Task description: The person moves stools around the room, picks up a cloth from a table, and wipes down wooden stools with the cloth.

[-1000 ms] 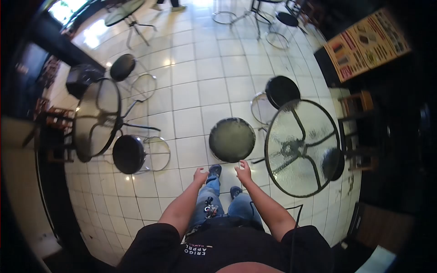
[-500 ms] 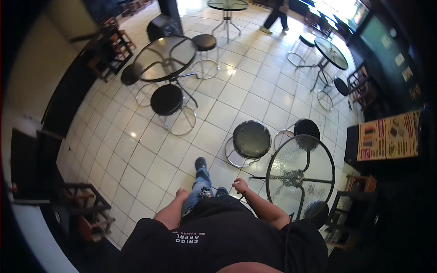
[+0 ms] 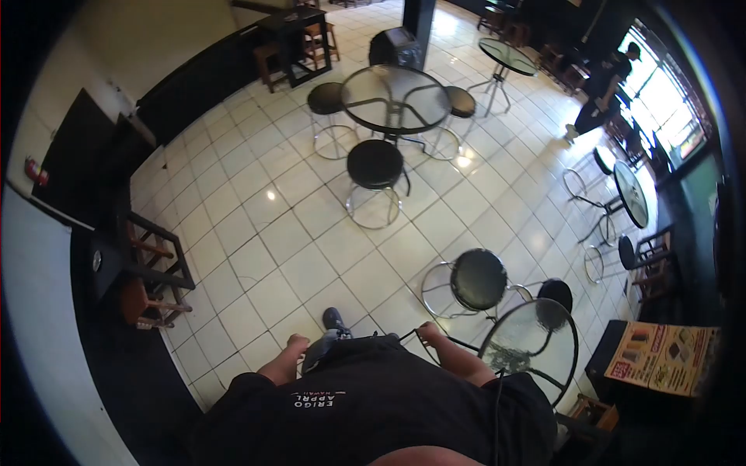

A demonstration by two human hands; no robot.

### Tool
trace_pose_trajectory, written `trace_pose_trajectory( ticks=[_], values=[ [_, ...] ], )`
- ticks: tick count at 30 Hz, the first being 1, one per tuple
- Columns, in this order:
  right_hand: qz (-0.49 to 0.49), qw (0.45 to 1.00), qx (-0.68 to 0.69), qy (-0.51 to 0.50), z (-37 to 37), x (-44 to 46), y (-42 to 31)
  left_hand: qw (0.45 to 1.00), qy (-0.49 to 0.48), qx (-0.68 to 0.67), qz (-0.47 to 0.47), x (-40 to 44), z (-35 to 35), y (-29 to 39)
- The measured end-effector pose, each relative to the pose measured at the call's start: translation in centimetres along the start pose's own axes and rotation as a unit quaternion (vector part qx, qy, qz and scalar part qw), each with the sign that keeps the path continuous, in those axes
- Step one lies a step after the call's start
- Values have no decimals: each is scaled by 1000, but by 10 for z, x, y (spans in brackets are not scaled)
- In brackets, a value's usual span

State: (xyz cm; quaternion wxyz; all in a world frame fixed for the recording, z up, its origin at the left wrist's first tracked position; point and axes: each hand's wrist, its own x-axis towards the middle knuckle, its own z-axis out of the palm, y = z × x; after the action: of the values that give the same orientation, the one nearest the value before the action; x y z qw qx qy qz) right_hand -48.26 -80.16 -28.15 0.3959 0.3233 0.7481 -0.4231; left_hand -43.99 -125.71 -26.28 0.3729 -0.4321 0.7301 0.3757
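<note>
- My left grip, right grip: both curled; whether clamped, I can't tell.
- Two black stools nearest.
- One glass tabletop, partly behind my sleeve.

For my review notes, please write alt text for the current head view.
A person's bare left hand and right hand are held apart before a black T-shirt. Ahead to the right stand two round black-topped metal stools and a round black-rimmed glass table; farther off, three dark stools surround a similar table.
</note>
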Motion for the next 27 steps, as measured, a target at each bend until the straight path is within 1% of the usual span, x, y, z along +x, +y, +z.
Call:
trace_pose_trajectory(
  ticks=[1,3,5,7,9,11,13,14,16,17,19,20,21,23,24,25,27],
  values=[
    [-4,1000,-10,-4,1,10,-13,998,-20,-49,16,-2,-6,1],
    [4,997,-79,-22,7,24,-47,995,-26,-59,82,-8,-20,9],
    [-21,991,-133,-25,25,49,-81,985,23,81,154,16,-37,13],
    [-77,990,-105,-49,51,77,-122,985,26,25,171,41,-54,19],
    [-176,984,4,-21,73,38,-195,987,8,-53,152,18,-84,56],
    [-177,973,135,-64,94,5,-274,977,-5,-127,170,31,-105,82],
    [-258,951,150,-83,114,-21,-335,966,8,-165,199,29,-128,114],
    [-257,951,146,-87,122,-34,-360,966,9,-167,195,28,-138,128],
    [-380,909,96,-142,134,-53,-409,939,-39,-252,232,29,-160,162],
    [-385,907,98,-143,140,-59,-430,938,-35,-251,236,27,-172,178],
    [-499,854,13,-147,144,-65,-464,914,-53,-286,283,18,-195,214],
    [-510,846,-27,-155,143,-66,-481,914,-41,-280,291,20,-205,231],
    [-500,849,-52,-166,140,-68,-497,912,-41,-281,297,29,-215,248],
    [-533,826,-74,-170,137,-56,-528,895,-9,-281,346,45,-229,277],
    [-530,824,-46,-194,136,-48,-544,891,13,-278,359,48,-238,296],
    [-530,822,-50,-200,132,-37,-561,891,17,-283,356,46,-249,317],
    [-531,827,-85,-167,130,-18,-599,887,53,-268,373,42,-278,357]
  ],
)
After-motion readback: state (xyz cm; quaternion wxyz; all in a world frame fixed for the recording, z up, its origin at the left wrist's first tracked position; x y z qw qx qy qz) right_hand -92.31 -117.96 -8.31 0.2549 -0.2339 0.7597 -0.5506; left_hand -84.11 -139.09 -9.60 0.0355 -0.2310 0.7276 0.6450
